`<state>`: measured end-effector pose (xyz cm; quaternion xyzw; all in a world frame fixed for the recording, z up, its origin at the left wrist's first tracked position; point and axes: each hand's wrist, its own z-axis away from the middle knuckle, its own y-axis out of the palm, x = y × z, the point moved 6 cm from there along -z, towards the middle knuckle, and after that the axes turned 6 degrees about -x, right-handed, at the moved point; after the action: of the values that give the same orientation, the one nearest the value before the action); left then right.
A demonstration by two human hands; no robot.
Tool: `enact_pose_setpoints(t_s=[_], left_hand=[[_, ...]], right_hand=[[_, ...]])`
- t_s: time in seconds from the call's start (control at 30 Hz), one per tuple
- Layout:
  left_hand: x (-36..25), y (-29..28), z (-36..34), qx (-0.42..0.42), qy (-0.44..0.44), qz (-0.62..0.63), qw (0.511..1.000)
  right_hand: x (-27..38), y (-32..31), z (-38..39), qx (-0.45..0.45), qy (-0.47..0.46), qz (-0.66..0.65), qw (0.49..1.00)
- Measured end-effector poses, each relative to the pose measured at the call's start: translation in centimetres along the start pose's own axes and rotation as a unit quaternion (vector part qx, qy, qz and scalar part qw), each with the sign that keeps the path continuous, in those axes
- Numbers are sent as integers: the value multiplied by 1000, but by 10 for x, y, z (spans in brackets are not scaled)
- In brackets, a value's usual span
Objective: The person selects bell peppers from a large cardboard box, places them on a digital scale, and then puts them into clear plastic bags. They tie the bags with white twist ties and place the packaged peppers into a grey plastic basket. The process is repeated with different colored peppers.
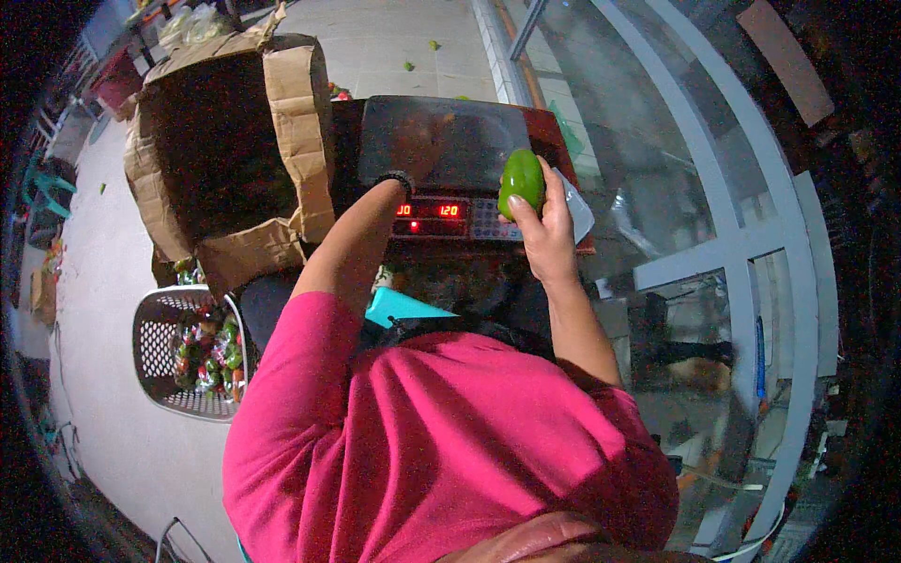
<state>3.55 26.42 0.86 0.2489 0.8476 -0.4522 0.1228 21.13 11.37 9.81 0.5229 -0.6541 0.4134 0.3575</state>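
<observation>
A green pepper [522,180] is gripped by the fingers [522,208] of the right hand [548,235], raised just above the scale [441,164] keypad. The left hand [413,159] is laid on the dark scale plate; whether its fingers are spread cannot be told. A cardboard box [235,141] is seen beside it.

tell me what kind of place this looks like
Probably a produce stall or packing spot. A digital weighing scale sits in front, the right hand holds a green pepper, and a basket of peppers sits beside an open cardboard box.
</observation>
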Motion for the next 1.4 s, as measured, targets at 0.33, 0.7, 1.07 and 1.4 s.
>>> enact_pose_setpoints(t_s=[0.33, 0.7, 1.07, 1.4], left_hand=[[21, 22, 18, 122, 8, -65, 990], [51, -212, 113, -303, 102, 53, 946], [231, -141, 103, 298, -343, -122, 883], [224, -126, 118, 319, -347, -106, 875]], right_hand=[[-84, 42, 50, 362, 289, 14, 886], [-200, 67, 84, 477, 71, 335, 809], [-108, 104, 79, 474, 33, 310, 824], [-75, 135, 84, 505, -30, 246, 827]])
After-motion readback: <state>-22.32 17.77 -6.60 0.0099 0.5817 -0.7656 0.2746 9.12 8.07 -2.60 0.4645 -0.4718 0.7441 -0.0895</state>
